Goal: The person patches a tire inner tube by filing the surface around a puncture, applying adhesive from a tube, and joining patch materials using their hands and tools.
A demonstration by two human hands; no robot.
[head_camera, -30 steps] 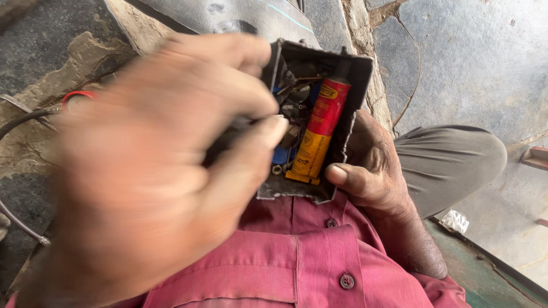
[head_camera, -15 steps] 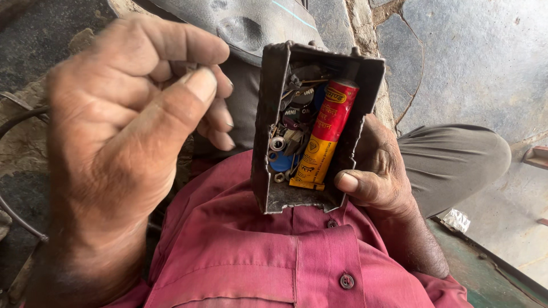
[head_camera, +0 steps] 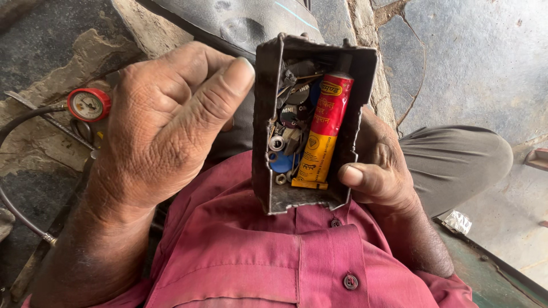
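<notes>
My right hand holds a small dark metal box upright against my red shirt, thumb on its lower right edge. Inside the box lie a red and yellow tube, a blue disc, and several small nuts and washers. My left hand hovers just left of the box. Its fingers are curled and the thumb presses against the forefinger. Whether something small is pinched there is hidden.
A red-rimmed pressure gauge on a hose lies on the stained ground at left. Black rubber sheeting stretches behind the box. My grey-trousered knee is at right, with a crumpled wrapper below it.
My left hand has pulled out of the box and moved left, closing into a pinch. The box is now fully uncovered and has stayed in my right hand.
</notes>
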